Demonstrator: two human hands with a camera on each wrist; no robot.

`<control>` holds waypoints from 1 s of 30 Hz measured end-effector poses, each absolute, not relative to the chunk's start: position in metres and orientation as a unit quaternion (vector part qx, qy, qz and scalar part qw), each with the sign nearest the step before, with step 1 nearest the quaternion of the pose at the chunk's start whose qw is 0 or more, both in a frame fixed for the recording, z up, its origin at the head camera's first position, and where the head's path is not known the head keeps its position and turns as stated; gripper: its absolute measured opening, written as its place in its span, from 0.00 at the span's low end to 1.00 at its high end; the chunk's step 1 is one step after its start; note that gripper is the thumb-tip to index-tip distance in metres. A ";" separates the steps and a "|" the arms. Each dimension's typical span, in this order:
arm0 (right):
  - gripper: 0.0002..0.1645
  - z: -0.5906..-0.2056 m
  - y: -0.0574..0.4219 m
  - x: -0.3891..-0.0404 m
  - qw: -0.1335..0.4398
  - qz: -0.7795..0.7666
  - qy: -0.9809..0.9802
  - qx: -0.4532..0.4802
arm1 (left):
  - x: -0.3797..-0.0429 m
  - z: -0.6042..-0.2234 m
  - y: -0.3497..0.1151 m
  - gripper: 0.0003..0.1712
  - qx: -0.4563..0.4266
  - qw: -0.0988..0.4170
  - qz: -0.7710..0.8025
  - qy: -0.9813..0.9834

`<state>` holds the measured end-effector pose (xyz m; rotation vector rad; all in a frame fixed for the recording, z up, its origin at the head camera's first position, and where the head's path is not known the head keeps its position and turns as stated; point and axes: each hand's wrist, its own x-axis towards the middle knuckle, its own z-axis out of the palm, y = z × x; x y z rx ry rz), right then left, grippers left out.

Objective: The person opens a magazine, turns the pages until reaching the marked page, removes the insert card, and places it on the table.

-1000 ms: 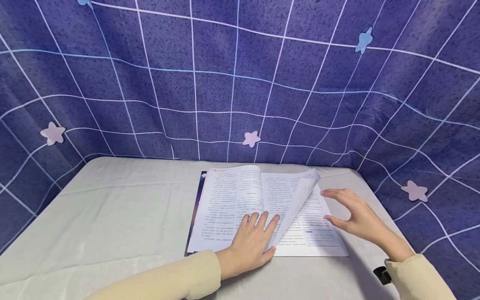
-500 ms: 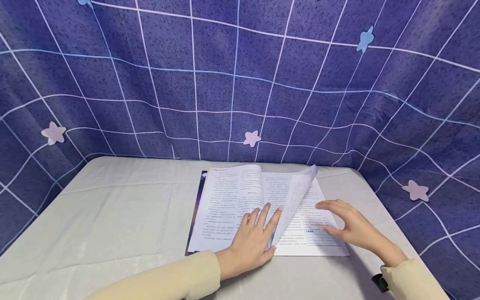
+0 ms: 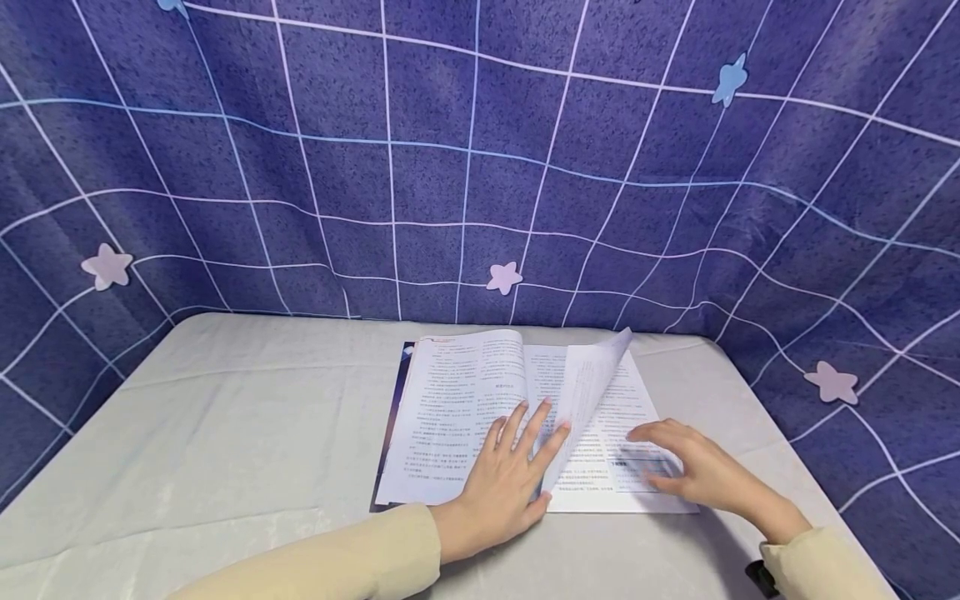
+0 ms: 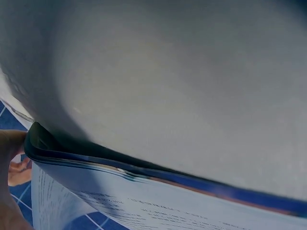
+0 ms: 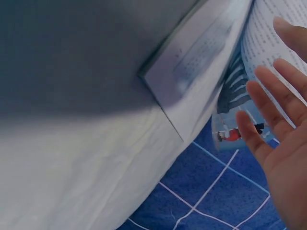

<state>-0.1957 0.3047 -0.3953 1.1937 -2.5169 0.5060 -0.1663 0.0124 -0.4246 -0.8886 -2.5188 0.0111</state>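
Note:
An open magazine (image 3: 457, 400) with printed white pages lies on the bed-like surface. My left hand (image 3: 501, 483) rests flat by its spine, fingers spread over the inner part of the pages. One loose page (image 3: 588, 375) stands raised over the right side, its top corner curling. My right hand (image 3: 705, 471) is over the lower right page, fingers loosely bent and nothing held. In the right wrist view, the right hand (image 5: 288, 148) is beside the lifted page, whose other side has a coloured picture (image 5: 235, 124). The left wrist view shows the magazine's edge (image 4: 144, 175) from low down.
Pale grey cloth (image 3: 225, 433) covers the flat surface around the magazine. A dark blue curtain (image 3: 420, 183) with a light grid and stars hangs behind and along the sides. A black strap (image 3: 761, 577) shows by the right cuff.
My right hand has moved down and slightly left over the right page. The raised page leans further left, and the left hand's fingers have shifted slightly.

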 end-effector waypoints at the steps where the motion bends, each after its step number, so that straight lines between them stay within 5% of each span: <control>1: 0.30 -0.397 0.305 -0.196 0.153 0.175 -0.876 0.422 | -0.166 -0.425 0.012 0.56 -0.324 0.232 0.005 -0.917; 30: 0.36 -0.415 0.314 -0.187 0.118 0.123 -0.894 0.415 | -0.168 -0.423 0.009 0.38 -0.341 0.189 0.029 -0.920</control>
